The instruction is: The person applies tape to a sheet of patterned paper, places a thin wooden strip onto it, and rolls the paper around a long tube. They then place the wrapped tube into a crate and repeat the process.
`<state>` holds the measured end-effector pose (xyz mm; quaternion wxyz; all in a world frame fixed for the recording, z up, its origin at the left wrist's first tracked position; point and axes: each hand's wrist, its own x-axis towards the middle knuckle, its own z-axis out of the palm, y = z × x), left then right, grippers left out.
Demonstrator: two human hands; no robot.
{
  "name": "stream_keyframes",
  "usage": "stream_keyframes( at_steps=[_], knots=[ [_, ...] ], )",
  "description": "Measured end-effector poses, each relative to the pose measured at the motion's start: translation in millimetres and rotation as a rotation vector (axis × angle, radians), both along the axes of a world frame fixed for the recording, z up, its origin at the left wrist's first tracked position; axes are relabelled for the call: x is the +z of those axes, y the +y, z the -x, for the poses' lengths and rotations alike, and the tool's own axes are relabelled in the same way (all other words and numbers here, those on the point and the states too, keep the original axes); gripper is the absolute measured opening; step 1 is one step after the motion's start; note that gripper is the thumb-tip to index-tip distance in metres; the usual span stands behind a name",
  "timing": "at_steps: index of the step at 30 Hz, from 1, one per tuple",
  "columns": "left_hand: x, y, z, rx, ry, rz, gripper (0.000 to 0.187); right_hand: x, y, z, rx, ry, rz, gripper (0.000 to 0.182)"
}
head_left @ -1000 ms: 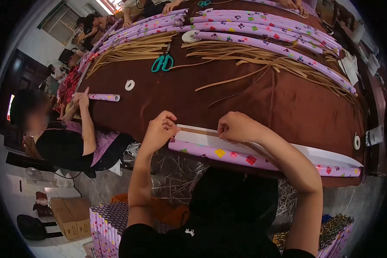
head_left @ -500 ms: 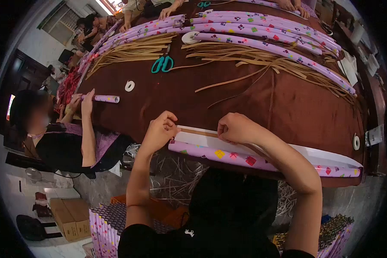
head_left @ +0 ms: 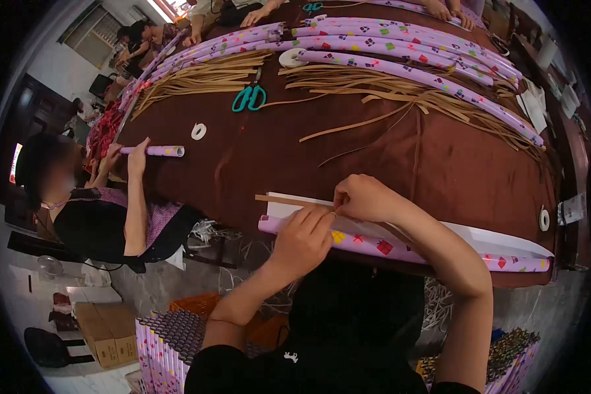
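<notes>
A roll of purple gift-print wrapping paper lies along the table's near edge, its white inner side turned up in a flap. Along the flap's far edge runs a narrow brown strip, its left end jutting past the paper. My right hand is closed in a pinch at the strip, fingertips pointing down. Just left of it, my left hand lies over the roll and flap with its fingers bent together; its fingertips almost meet those of the right. What they hold is hidden.
Brown strips and long purple rolls lie across the table's far side. Teal scissors and white tape rolls rest nearer. At left, a co-worker holds a short purple roll. More hands work at the far edge.
My left hand has moved right from the paper's left corner to beside my right hand, leaving the strip's left end uncovered. My right hand stays nearly in place.
</notes>
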<state>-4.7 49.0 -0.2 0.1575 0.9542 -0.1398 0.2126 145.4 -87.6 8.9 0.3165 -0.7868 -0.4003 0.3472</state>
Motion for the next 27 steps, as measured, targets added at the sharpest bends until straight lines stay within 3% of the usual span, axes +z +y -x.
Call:
stream_keyframes(
  at_steps=[11, 13, 18, 23, 27],
  knots=[
    [-24.9, -5.9, -2.4, 0.1, -0.063, -0.071, 0.024, 11.9, -15.6, 5.3, 0.032, 0.025, -0.075, 0.026],
    [-22.8, -5.8, -2.7, 0.093, -0.035, -0.049, 0.025, 26.5, -14.5, 17.2, 0.051, -0.078, -0.041, 0.029],
    [-20.6, -7.2, -3.6, 0.096, -0.036, -0.021, 0.027, 13.7, -23.7, 32.5, -0.012, -0.19, -0.083, 0.025],
    [-19.8, -8.1, -1.4, 0.112, -0.05, -0.052, 0.029, 24.0, -26.2, 32.5, -0.133, 0.083, -0.148, 0.024],
    [-23.7, -6.8, -0.2, 0.103, -0.07, -0.038, 0.029, 16.0, -23.0, 34.0, -0.105, -0.063, -0.148, 0.023]
  ],
)
